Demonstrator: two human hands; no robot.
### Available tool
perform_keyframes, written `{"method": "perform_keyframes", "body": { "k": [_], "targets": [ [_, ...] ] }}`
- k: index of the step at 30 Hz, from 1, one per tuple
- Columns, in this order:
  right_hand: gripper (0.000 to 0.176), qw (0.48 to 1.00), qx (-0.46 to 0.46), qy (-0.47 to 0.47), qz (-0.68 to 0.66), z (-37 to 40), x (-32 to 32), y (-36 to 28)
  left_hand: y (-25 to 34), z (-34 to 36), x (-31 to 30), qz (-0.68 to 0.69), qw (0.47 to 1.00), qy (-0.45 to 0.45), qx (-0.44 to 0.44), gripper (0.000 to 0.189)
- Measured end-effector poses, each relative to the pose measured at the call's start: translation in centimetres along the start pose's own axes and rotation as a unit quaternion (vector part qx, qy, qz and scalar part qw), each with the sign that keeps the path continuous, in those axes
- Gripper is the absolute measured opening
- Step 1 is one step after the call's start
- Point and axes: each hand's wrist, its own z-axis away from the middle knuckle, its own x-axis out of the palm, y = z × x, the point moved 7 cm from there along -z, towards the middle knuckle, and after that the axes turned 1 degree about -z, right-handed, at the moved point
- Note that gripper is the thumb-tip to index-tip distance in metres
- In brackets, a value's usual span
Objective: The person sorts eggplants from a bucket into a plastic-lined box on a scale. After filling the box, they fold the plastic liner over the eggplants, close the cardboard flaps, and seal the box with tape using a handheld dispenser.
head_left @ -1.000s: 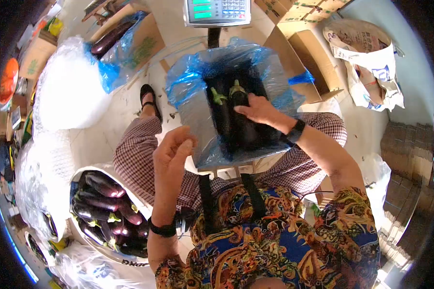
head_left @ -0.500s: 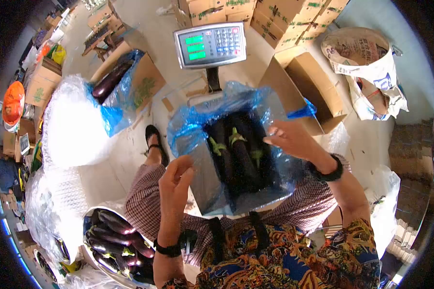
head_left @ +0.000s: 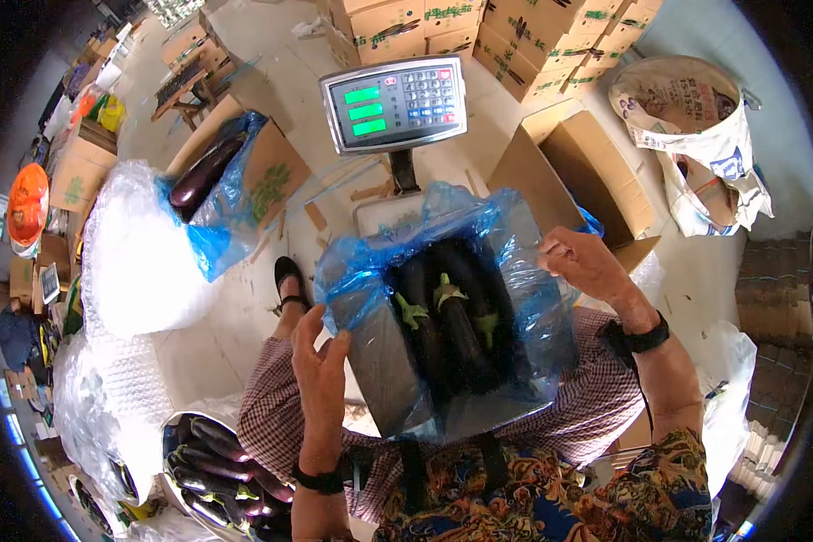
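dark eggplants (head_left: 465, 339), green stems showing, lie in the lined box (head_left: 384, 384), between the knees; clock centred on this box. blue plastic liner (head_left: 357, 271) spills over its rim. left hand (head_left: 322, 370) at 9 o'clock, by the liner's edge; grip spread, thumb apart from fingers. right hand (head_left: 587, 262) at 2, near the liner; fingers curled, cannot tell if grip pinches film. scale display (head_left: 393, 104) at 12. open carton (head_left: 596, 172) at 1. eggplant tub (head_left: 176, 434) at 8.
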Motion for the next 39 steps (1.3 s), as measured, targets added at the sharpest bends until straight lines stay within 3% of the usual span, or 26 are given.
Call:
{"method": "perform_keyframes", "body": {
  "k": [5,12,14,16,20,23,28,30,32,34,35,36,38,39],
  "targets": [
    [0.031,1.000,-0.005,-0.009,0.000,-0.4,0.0,0.4,-1.4,0.2,0.0,-0.009,0.999,0.030,-0.035,0.061],
    [0.028,1.000,0.015,-0.009,-0.005,-0.5,0.2,0.3,-1.1,0.3,0.3,0.038,0.998,0.026,-0.051,0.059],
    [0.026,0.999,0.030,-0.021,-0.016,-0.4,0.6,-0.1,-2.0,0.1,0.1,0.007,1.000,0.026,-0.015,0.056],
    [0.028,0.995,0.013,-0.040,0.092,-0.5,1.4,-0.3,-2.3,-0.1,0.0,0.003,1.000,0.013,-0.022,0.054],
    [0.031,0.996,0.012,-0.073,0.053,-0.6,3.3,-1.1,-1.1,0.6,0.6,0.025,0.999,0.016,-0.036,0.054],
    [0.031,0.997,-0.015,-0.070,0.026,-1.0,4.4,-2.7,-1.7,0.9,0.4,0.025,0.999,0.031,-0.026,0.053],
    [0.032,0.982,-0.052,-0.151,0.096,-1.2,8.3,-4.4,-2.6,2.5,0.6,0.028,0.998,0.030,-0.057,0.052],
    [0.032,0.978,-0.060,-0.172,0.100,-1.7,10.1,-4.6,-1.7,4.1,0.5,0.019,0.997,0.070,-0.029,0.045],
    [0.031,0.967,-0.161,-0.151,0.129,-2.4,11.7,-6.3,-1.4,5.3,0.6,0.053,0.996,0.056,-0.032,0.043],
    [0.026,0.961,-0.090,-0.185,0.186,-3.7,13.7,-6.7,-2.3,6.7,1.2,0.069,0.996,0.041,-0.027,0.042],
    [0.024,0.952,-0.169,-0.200,0.161,-3.5,14.3,-8.0,-1.5,7.3,1.4,0.046,0.998,0.046,0.020,0.042],
    [0.025,0.929,-0.234,-0.177,0.224,-3.9,15.1,-8.5,-0.8,8.0,1.4,0.018,0.996,0.053,0.063,0.042],
    [0.036,0.958,-0.154,-0.154,0.186,-5.3,16.0,-6.6,0.8,9.5,0.9,0.046,0.998,0.008,0.033,0.038],
    [0.036,0.943,-0.157,-0.180,0.229,-6.0,16.8,-5.8,1.0,10.2,0.9,0.095,0.995,0.002,0.035,0.035]
  ]
}}
